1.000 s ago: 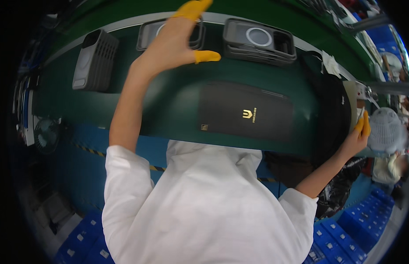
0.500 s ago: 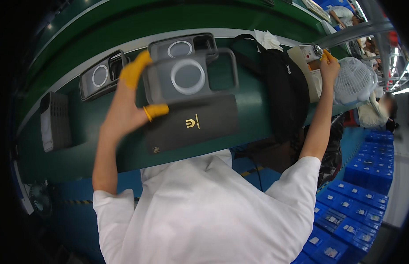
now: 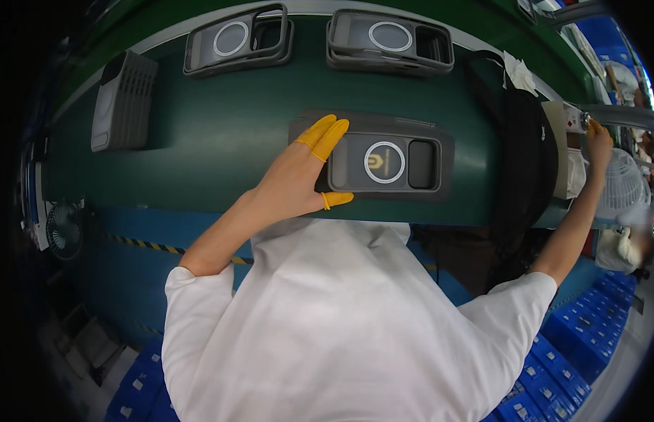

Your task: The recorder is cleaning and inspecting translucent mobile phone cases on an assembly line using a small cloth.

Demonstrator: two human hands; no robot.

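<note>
A clear phone case (image 3: 354, 169) with a grey frame, white ring and large camera opening lies on a flat dark box (image 3: 445, 172). The box's gold emblem shows through the ring. Around the case's left end is my left hand (image 3: 288, 176), yellow finger covers on its fingertips, thumb at the near edge and fingers at the far edge. My right hand (image 3: 598, 148) reaches far right, its yellow-covered fingertips drawn together beside a small metal-topped container (image 3: 585, 119). Whatever those fingers pinch is too small to make out.
Stacked phone cases (image 3: 390, 60) lie at the back, with another stack (image 3: 237, 56) left of them. More cases stand upright (image 3: 123, 102) at far left. A black bag (image 3: 525, 141), white tissue (image 3: 520, 74) and white fan (image 3: 621, 183) are on the right; blue bins (image 3: 587, 337) stand below.
The phone case has come down onto the dark box, carried by my left hand. My right hand stays by the metal-topped container. The whole view has shifted.
</note>
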